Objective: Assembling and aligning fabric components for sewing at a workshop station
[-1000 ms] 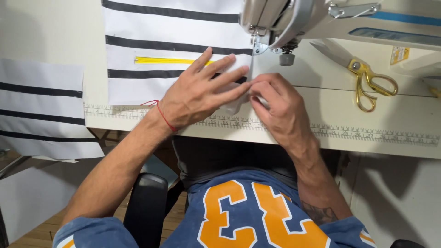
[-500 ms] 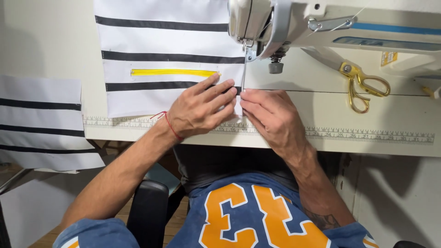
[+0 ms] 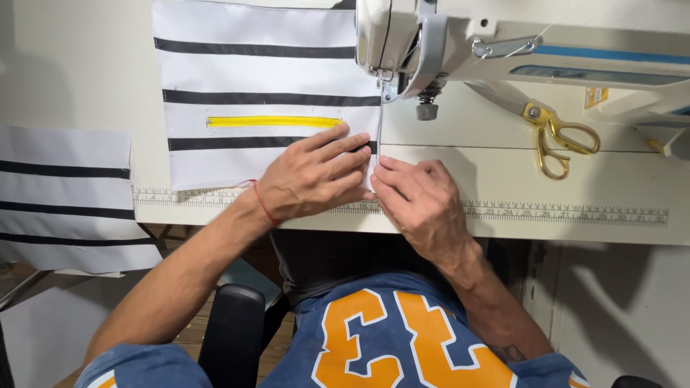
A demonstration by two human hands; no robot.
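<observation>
A: Fabric position?

B: White panel with black stripes (image 3: pixel 259 72) lies flat on the sewing table (image 3: pixel 575 194), right edge under the sewing machine (image 3: pixel 402 36); yellow zipper (image 3: pixel 273 121) between two stripes.

A: Hands?

B: Left hand (image 3: pixel 313 179) spread open, pressing the panel's lower right corner. Right hand (image 3: pixel 417 197) just beside it, fingers curled, pinching the panel's edge.

A: Else?

B: Gold scissors (image 3: pixel 557 136) to the right, well apart.
</observation>
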